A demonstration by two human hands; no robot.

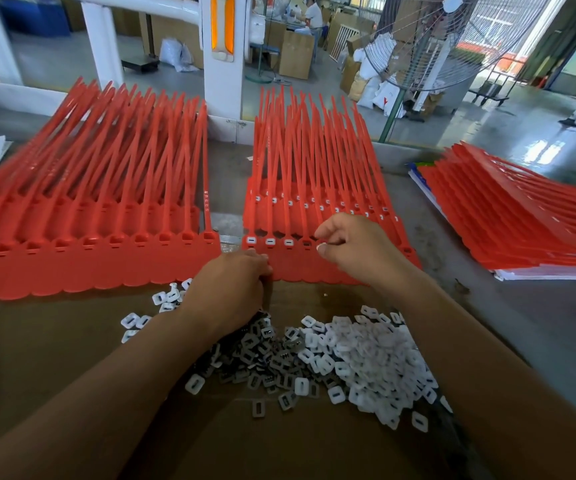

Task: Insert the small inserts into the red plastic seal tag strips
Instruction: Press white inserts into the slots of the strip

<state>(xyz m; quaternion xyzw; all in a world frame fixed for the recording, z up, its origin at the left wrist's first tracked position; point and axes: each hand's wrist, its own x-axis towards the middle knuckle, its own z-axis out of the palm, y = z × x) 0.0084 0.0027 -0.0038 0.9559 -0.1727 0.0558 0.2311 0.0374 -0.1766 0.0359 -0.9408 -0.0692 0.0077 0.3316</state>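
Three front-row inserts (270, 241) seated; strip (205, 161) embossing (206, 199) illegible.

Three stacks of strips sit across the table (452, 258): left stack (85, 209), middle stack (314, 202) dead ahead, right stack (508, 216) off to the side, on what may be papers. Inserts (331, 358) are heaped on the cardboard (54, 341) in front of the middle stack. The left hand (234, 289) is at that stack's near edge, the right hand (355, 247) over its front row. A pillar (224, 53) stands behind the gap between the left and middle stacks, with a fan (452, 39) back right.
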